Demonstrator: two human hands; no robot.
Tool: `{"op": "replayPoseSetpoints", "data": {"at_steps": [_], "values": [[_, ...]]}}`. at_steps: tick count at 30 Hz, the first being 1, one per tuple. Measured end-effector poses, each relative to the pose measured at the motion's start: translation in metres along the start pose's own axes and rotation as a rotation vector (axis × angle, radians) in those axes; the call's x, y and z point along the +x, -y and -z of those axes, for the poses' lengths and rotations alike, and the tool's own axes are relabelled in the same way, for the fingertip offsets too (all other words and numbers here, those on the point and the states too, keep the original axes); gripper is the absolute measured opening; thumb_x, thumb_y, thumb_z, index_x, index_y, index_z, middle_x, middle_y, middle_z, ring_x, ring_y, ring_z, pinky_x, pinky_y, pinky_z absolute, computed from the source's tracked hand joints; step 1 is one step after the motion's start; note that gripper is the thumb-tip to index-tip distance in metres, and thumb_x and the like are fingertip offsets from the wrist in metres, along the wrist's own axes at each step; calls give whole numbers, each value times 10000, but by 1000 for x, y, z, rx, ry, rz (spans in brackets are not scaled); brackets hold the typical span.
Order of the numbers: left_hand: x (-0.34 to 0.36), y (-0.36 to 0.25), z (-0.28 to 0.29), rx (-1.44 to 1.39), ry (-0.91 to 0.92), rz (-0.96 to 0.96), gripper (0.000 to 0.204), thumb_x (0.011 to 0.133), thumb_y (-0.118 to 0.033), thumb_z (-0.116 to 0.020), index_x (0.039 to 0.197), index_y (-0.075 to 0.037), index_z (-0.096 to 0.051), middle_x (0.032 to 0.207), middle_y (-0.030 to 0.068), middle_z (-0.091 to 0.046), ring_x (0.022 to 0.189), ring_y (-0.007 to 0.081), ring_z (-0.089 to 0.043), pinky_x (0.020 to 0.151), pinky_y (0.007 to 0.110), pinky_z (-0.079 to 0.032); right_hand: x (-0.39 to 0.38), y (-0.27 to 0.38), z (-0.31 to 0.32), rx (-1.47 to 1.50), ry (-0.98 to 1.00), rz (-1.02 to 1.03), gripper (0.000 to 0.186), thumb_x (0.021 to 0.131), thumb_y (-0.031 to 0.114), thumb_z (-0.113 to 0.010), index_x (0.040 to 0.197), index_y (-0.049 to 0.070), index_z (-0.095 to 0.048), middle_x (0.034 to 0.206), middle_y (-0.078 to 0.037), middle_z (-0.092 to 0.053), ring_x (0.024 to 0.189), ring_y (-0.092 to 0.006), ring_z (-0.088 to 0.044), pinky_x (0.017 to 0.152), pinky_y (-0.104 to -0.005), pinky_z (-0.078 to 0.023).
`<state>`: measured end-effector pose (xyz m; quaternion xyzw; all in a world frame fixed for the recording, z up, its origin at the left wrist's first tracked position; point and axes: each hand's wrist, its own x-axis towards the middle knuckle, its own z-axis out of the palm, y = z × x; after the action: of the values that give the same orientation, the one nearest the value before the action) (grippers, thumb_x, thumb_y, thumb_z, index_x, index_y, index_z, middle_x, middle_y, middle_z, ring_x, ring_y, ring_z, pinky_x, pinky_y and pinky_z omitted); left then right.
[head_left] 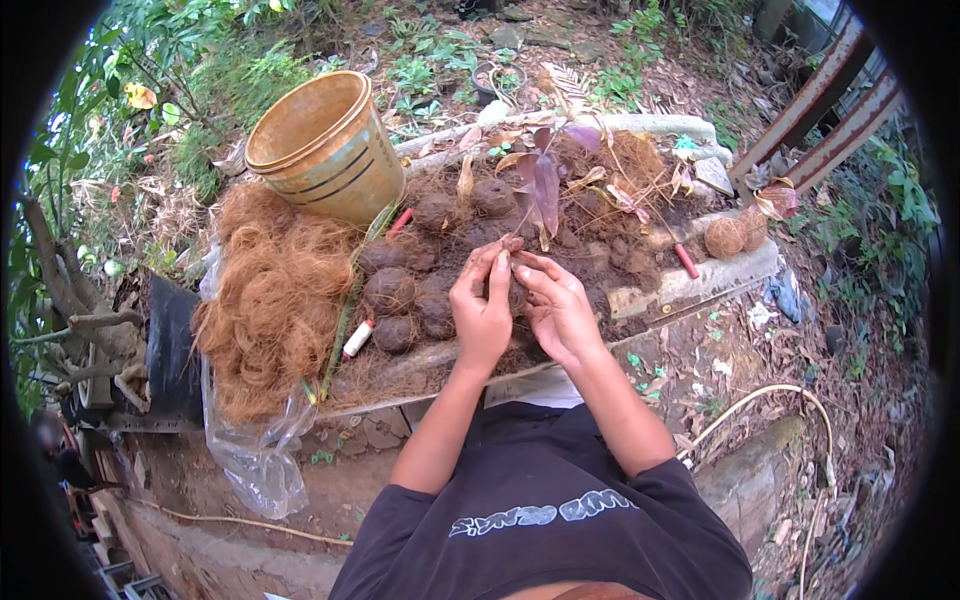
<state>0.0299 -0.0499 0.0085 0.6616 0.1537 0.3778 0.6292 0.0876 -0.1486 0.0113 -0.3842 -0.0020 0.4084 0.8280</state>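
A small plant with purple leaves [543, 190] stands up from between my fingertips, above the table's middle. My left hand [483, 308] is closed, its thumb and fingers pinching at the base of the thin stem, where a small brown clump shows. From the other side my right hand [556, 308] meets it, thumb and fingers drawn together at the same base. Just left of my hands lie several dark, round soil balls [390, 291]. Loose brown soil [600, 255] spreads to the right and behind. My palms hide part of what lies below.
Brown coconut fibre [268, 315] is heaped at the left, beside a yellowish bucket [380, 175]. A white-and-red cylinder [357, 339] lies near the front edge. A red-handled tool [686, 261] and fibre balls [725, 238] sit at the right. Clear plastic [255, 470] hangs off the front left.
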Motion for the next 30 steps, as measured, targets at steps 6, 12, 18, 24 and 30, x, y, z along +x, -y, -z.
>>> {"op": "replayPoseSetpoints", "data": {"at_steps": [6, 12, 18, 24, 30], "values": [[9, 2, 11, -507, 100, 226, 263, 969, -182, -538, 1087, 34, -630, 1123, 155, -674, 1054, 212, -633, 939, 337, -485, -1, 0, -10, -334, 0, 134, 367, 900, 177, -684, 1205, -16, -621, 1170, -82, -647, 1118, -185, -589, 918, -340, -465], [11, 2, 5, -847, -60, 416, 258, 996, -225, -463, 1013, -11, -607, 1099, 158, -669, 971, 201, -655, 860, 356, -537, -13, 6, -22, -979, -102, 652, 374, 826, 153, -732, 1168, 17, -667, 1180, -158, -642, 1066, -281, -631, 891, -362, -501], [13, 0, 1, -887, -35, 499, 283, 996, -253, -494, 1057, 3, -599, 976, 112, -656, 856, 196, -653, 776, 327, -549, -13, -4, -20, -1391, 69, 1197, 353, 736, 141, -757, 1078, 64, -713, 1163, -85, -652, 1140, -303, -573, 942, -416, -466], [17, -1, 8, -833, 33, 554, 161, 975, -175, -562, 942, -26, -614, 880, 71, -652, 780, 139, -645, 671, 257, -541, -6, 4, -5, -1483, 95, 1337, 314, 675, 177, -784, 983, 127, -746, 1091, 3, -685, 1085, -296, -555, 938, -410, -460], [15, -11, 8, -838, 3, 570, 158, 986, -171, -547, 958, -30, -612, 889, 65, -645, 769, 145, -644, 683, 273, -546, -5, 2, -3, -1464, 65, 1327, 363, 673, 175, -787, 1030, 130, -737, 1117, -14, -676, 1103, -317, -545, 957, -425, -459]]}}
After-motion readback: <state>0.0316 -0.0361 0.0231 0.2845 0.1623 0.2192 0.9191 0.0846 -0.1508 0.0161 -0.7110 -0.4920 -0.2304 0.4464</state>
